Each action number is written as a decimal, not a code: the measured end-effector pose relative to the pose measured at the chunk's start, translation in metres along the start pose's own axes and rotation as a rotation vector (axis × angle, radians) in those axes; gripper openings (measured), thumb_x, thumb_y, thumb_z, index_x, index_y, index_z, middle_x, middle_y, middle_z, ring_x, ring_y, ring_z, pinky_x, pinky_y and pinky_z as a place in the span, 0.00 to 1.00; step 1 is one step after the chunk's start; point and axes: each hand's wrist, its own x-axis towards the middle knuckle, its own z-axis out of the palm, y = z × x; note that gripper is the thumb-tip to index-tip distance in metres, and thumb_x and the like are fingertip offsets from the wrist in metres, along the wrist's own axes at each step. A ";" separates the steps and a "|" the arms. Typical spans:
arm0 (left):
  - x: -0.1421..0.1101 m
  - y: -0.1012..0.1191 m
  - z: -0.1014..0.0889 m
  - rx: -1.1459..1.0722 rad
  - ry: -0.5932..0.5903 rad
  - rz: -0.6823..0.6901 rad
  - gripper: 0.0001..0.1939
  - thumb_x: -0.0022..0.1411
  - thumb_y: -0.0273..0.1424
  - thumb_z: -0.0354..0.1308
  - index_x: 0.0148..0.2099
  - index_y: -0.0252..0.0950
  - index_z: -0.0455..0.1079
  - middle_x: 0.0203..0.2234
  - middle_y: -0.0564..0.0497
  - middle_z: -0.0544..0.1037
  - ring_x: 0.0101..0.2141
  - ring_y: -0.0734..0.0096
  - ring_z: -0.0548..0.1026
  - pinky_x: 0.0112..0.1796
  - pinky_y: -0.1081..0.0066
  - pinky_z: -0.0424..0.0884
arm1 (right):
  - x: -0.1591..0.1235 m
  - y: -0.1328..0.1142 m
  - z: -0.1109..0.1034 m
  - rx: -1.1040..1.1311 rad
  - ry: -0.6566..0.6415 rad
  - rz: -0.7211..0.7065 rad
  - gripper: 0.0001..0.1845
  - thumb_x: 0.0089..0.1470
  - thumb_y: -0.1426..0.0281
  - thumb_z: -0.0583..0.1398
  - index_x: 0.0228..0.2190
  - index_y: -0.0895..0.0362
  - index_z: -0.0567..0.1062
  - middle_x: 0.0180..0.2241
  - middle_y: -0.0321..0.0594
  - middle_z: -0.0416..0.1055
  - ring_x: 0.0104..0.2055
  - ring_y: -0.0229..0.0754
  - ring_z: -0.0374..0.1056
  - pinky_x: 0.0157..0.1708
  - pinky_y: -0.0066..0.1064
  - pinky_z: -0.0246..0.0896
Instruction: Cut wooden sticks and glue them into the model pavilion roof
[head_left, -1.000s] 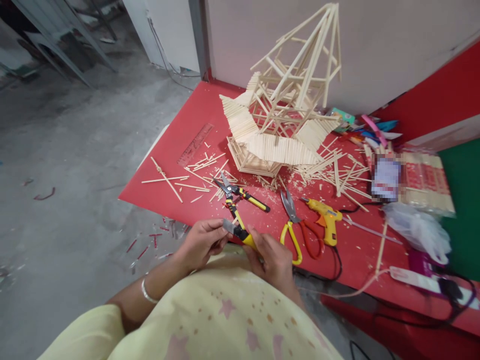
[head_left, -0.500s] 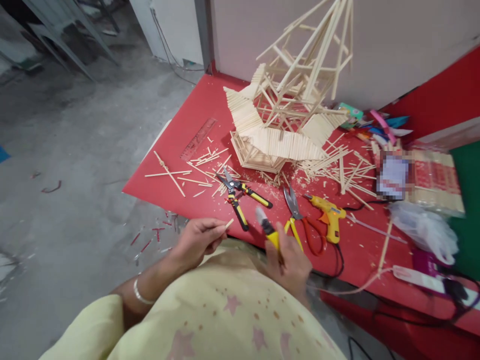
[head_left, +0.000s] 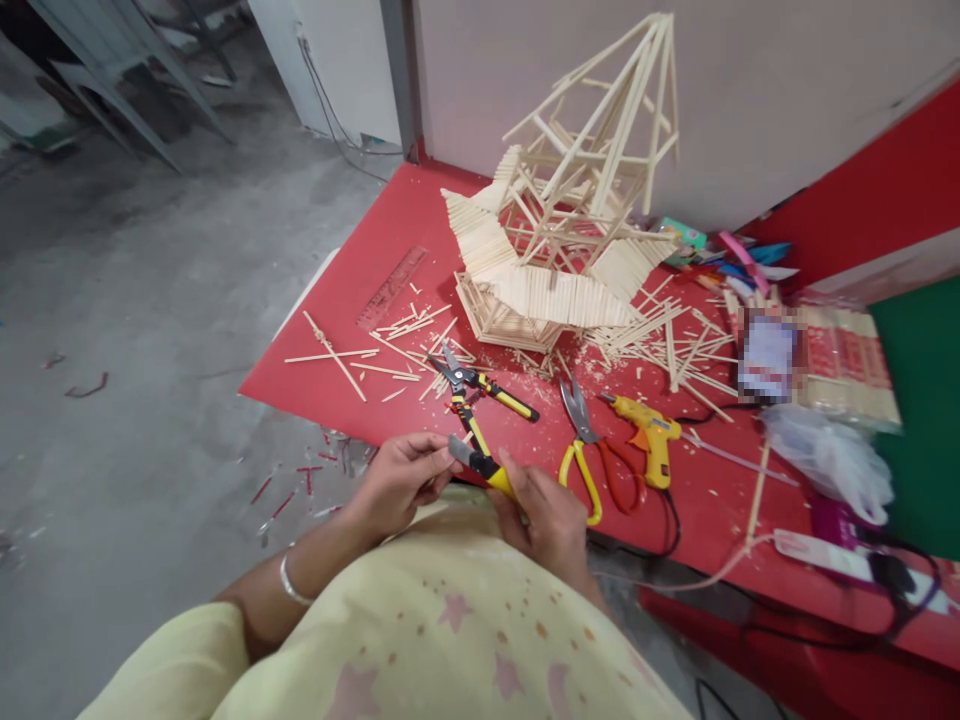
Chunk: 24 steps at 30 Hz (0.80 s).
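At the desk's near edge, a knife is gripped by the right hand, its blade close against a mostly hidden stick pinched by the left hand. Beyond both hands, open cutters are laid; scissors and a glue gun are placed further right.

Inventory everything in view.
table: 1, red, centre
stick structure: 1, pale, table's back
loose sticks: many, pale, around structure
ruler: 1, clear, table's left
cutters: 1, black/yellow, before structure
snips: 1, yellow/red, beside cutters
glue gun: 1, yellow, beside snips
stick packs: several, pale, right
bag: 1, whitish, by packs
power strip: 1, white, front right
chair: 1+, grey, upper left
knife: 1, yellow/black, front centre
left hand: 1, bare, knife tip
right hand: 1, bare, knife handle
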 end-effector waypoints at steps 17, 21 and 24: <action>-0.003 -0.007 -0.010 -0.039 -0.003 -0.050 0.16 0.48 0.39 0.71 0.31 0.30 0.73 0.15 0.55 0.67 0.14 0.86 0.55 0.15 0.80 0.43 | 0.005 -0.004 -0.012 -0.024 0.086 -0.015 0.29 0.61 0.69 0.57 0.62 0.53 0.62 0.29 0.39 0.73 0.27 0.37 0.67 0.27 0.27 0.59; -0.002 -0.002 -0.001 -0.105 -0.040 -0.040 0.15 0.47 0.36 0.71 0.30 0.30 0.73 0.17 0.55 0.68 0.16 0.86 0.56 0.15 0.81 0.45 | -0.003 -0.002 0.003 0.016 -0.019 -0.019 0.31 0.59 0.68 0.59 0.63 0.55 0.62 0.28 0.37 0.71 0.27 0.35 0.65 0.27 0.26 0.57; -0.004 0.000 0.002 -0.109 -0.036 -0.043 0.15 0.47 0.36 0.72 0.29 0.30 0.72 0.17 0.55 0.69 0.15 0.86 0.56 0.15 0.81 0.46 | -0.006 0.001 0.005 0.031 -0.017 -0.001 0.31 0.59 0.69 0.59 0.63 0.55 0.61 0.28 0.38 0.71 0.28 0.36 0.66 0.28 0.26 0.57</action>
